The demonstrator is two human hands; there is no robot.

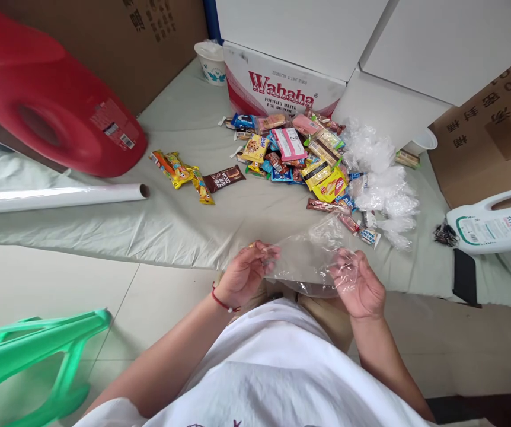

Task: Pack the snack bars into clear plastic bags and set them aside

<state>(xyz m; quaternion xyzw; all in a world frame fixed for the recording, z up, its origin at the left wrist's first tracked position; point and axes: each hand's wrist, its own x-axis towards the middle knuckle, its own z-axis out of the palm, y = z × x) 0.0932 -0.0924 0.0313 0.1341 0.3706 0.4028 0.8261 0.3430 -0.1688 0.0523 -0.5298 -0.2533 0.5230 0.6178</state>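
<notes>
A clear plastic bag (302, 258) is stretched between my two hands at the table's front edge. My left hand (251, 267), with a red string bracelet at the wrist, is closed on the bag's left side. On the opposite side my right hand (360, 284) grips it, with some fingers inside or behind the film. Beyond the bag lies a pile of wrapped snacks (288, 145). Crumpled clear bags (386, 178) are heaped to the right of that pile. Apart from it, to the left, are a brown cocoa snack packet (224, 178) and some yellow-orange packets (178, 170).
A red jug (60, 112) and a white roll (60, 197) occupy the left. Behind stand a Wahaha carton (282, 83) and a paper cup (211, 62). At right are a white detergent bottle (495, 222) and a black phone-like object (464, 276). A green stool (37, 344) stands on the floor.
</notes>
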